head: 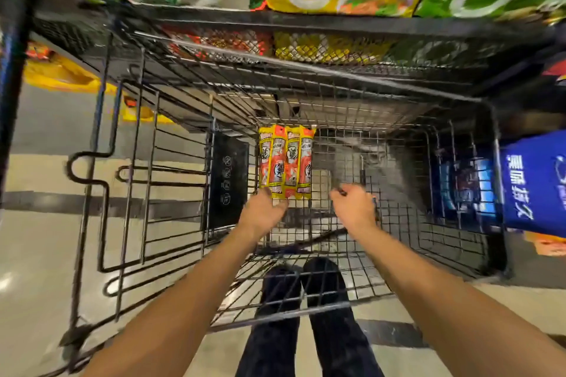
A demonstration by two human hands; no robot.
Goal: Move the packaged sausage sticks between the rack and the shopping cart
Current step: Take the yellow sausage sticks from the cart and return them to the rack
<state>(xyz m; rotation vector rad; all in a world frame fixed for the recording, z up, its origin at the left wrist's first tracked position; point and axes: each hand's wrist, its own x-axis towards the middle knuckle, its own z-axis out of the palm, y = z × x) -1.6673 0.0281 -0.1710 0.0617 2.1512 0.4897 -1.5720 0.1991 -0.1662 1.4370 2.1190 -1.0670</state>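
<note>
At frame centre, pack [286, 161] flat inside the cart [281, 314], on its wire floor. Just below it, left grip [263, 211] released, fingertips touching the pack's lower end. Further right, right grip [355, 205] clenched above the wires, nothing plainly held. Rack [337, 20] across the top.

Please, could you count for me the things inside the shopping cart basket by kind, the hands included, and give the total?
Sausage stick packs: 2, as far as the blur lets me tell, side by side in the shopping cart
Hands: 2, the left hand at the packs' near end, the right hand beside them
Total: 4
</note>
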